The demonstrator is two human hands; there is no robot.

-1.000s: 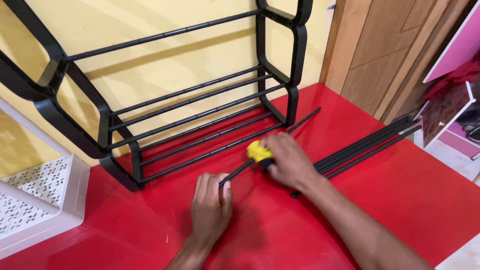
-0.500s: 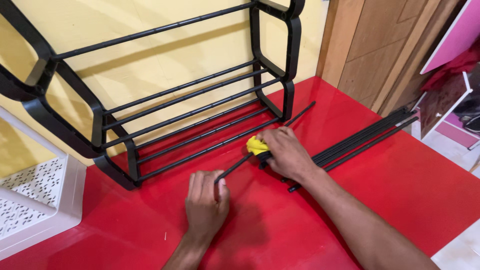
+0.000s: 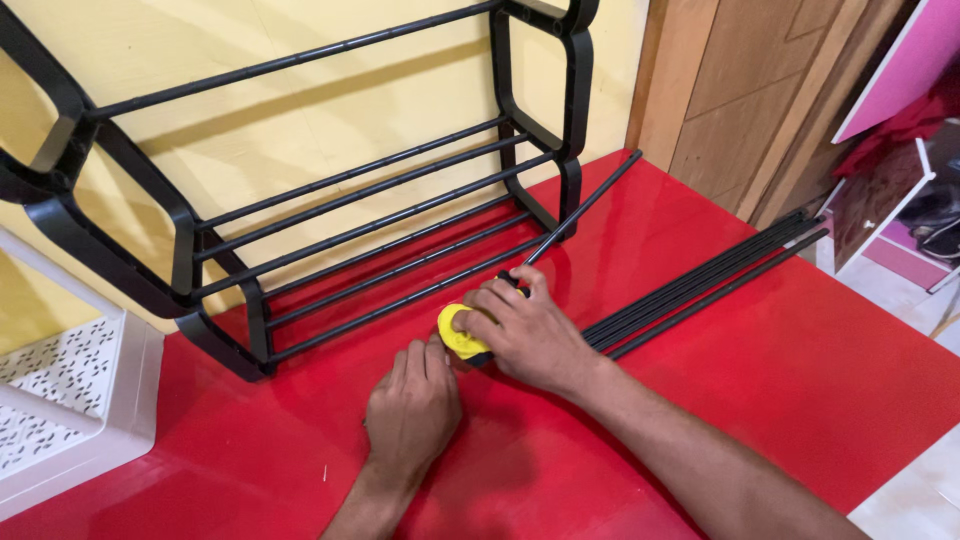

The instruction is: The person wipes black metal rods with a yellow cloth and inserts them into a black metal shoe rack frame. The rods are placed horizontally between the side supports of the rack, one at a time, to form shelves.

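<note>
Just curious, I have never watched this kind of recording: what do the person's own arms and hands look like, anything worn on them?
Both are bare: the left hand and right hand wear no gloves, rings or watch that show, and both forearms are uncovered, with no sleeves in view.

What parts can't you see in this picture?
All in the head view:
- The near end of the black rod is hidden under the right hand.
- The yellow tool is mostly covered by both hands, so its kind is unclear.
- What the left hand presses is hidden beneath its palm.
- The black rack is cut off at the top and left edges.
</note>
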